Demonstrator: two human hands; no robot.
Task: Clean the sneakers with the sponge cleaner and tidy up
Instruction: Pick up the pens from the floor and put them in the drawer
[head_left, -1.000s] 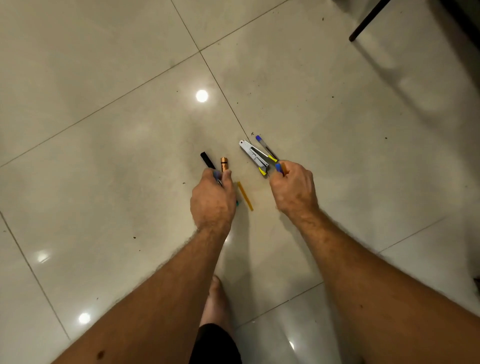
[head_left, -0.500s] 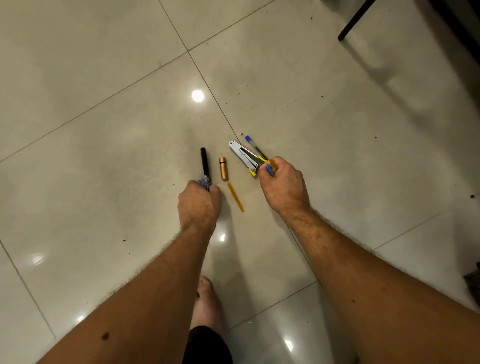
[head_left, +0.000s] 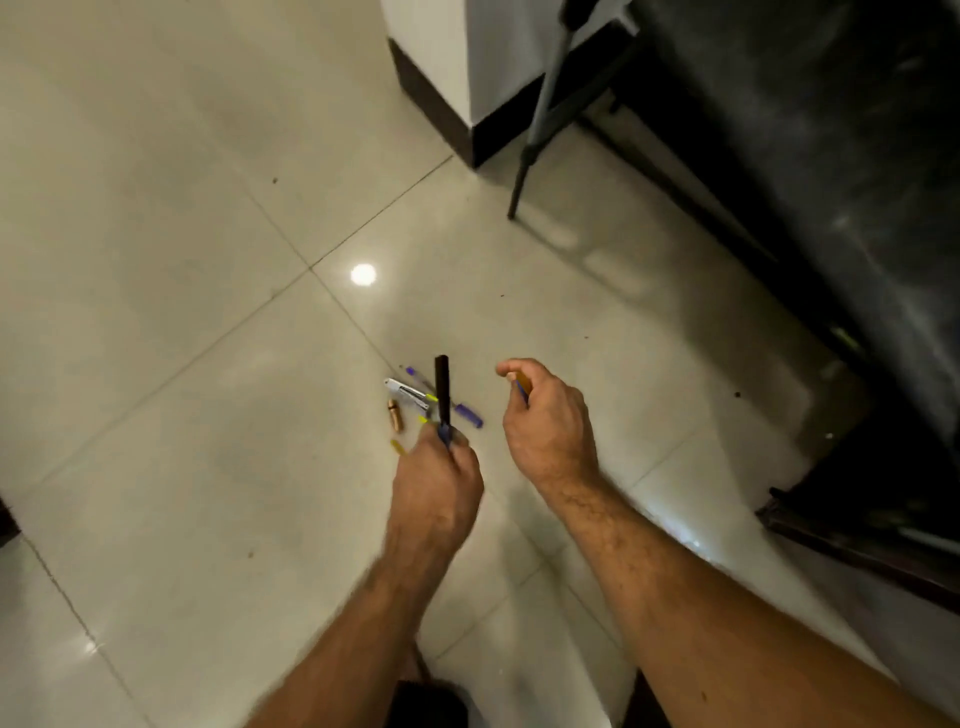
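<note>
A black marker (head_left: 442, 387) was pinched upright in the left hand (head_left: 439, 480) above the tiled floor (head_left: 182, 364), while a small orange pen (head_left: 522, 383) was held in the curled right hand (head_left: 548, 426). A stapler (head_left: 408, 391), battery (head_left: 395, 415) and purple pen (head_left: 467, 414) were left on the floor. Such light, stiff, smooth items (likely slippery) are best gripped mid-barrel. No sneakers or sponge were seen.

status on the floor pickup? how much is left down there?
Done: not shown; no sneakers or sponge in view. In hand: left hand grips a black pen; right hand holds a small orange and blue item. Left on the floor: stapler, battery, blue pen, a yellow piece.
</note>
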